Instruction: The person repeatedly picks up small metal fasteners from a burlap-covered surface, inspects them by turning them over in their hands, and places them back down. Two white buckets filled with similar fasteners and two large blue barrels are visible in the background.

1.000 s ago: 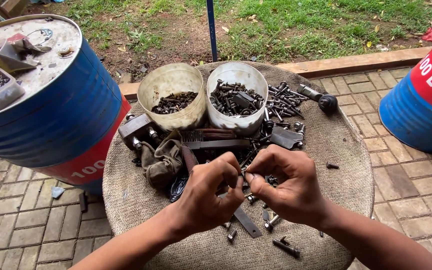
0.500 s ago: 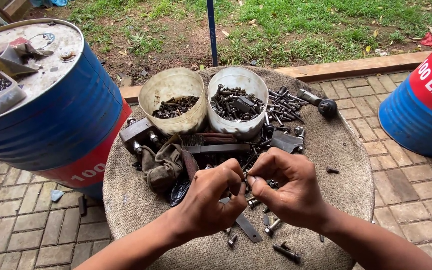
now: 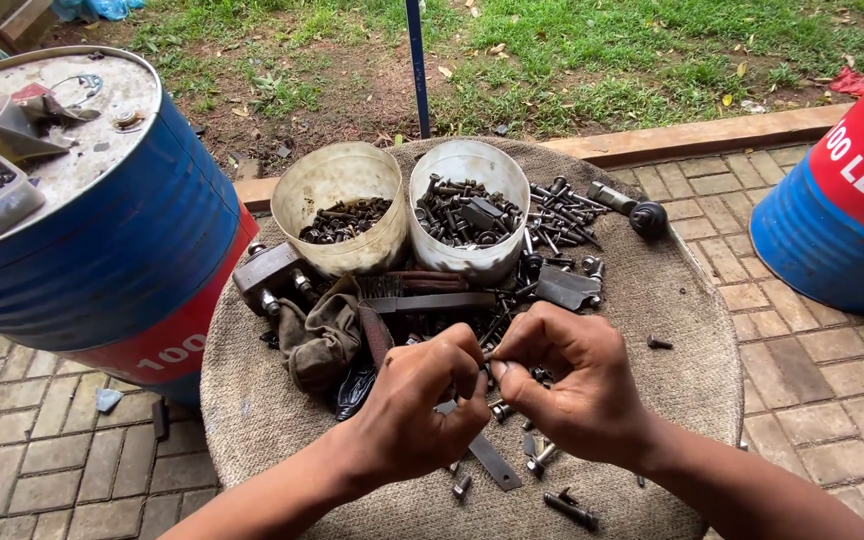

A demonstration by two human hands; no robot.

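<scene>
Left hand [image 3: 417, 400] and right hand [image 3: 567, 385] are meeting, pinching one small bolt [image 3: 489, 356] between the fingertips. Beyond them two tubs [image 3: 337, 180] are sitting part-filled; loose bolts [image 3: 512, 440] are lying unsorted beneath.

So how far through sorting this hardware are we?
Both white tubs, left tub and right tub, already hold a good layer of dark bolts and screws. In hand: the left hand and right hand pinch one small fastener between the fingertips. Left to do: a loose pile of bolts and scattered pieces on the round burlap-covered top. Roughly midway, I'd guess.
</scene>
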